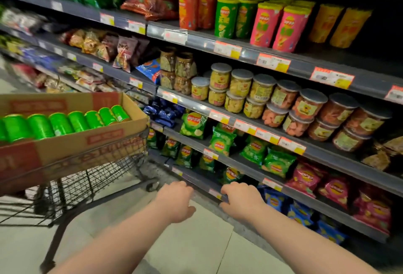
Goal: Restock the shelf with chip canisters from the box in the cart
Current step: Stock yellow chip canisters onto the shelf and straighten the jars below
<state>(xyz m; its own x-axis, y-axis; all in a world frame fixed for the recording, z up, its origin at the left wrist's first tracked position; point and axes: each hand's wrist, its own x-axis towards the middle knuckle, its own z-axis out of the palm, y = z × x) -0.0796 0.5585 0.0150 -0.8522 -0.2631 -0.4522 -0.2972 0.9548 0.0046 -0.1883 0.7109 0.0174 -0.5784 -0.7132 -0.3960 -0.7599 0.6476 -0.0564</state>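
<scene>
Snack-aisle shelf (305, 67); green chip canisters (61, 124) (in the cart (72, 184)'s box (65, 152)) at nine o'clock; left hand (174, 202) and right hand (242, 201) at six, apart, seemingly empty.

The fingertips of the left hand (174, 201) and the right hand (239, 201) curl away out of sight. I cannot tell if the right hand touches the shelf edge (204, 184). The box (72, 151) and its green cans (61, 124) are cut off at the left side. The price tags (273, 62) are too blurry to read. The bags (26, 18) far left are smeared.
</scene>
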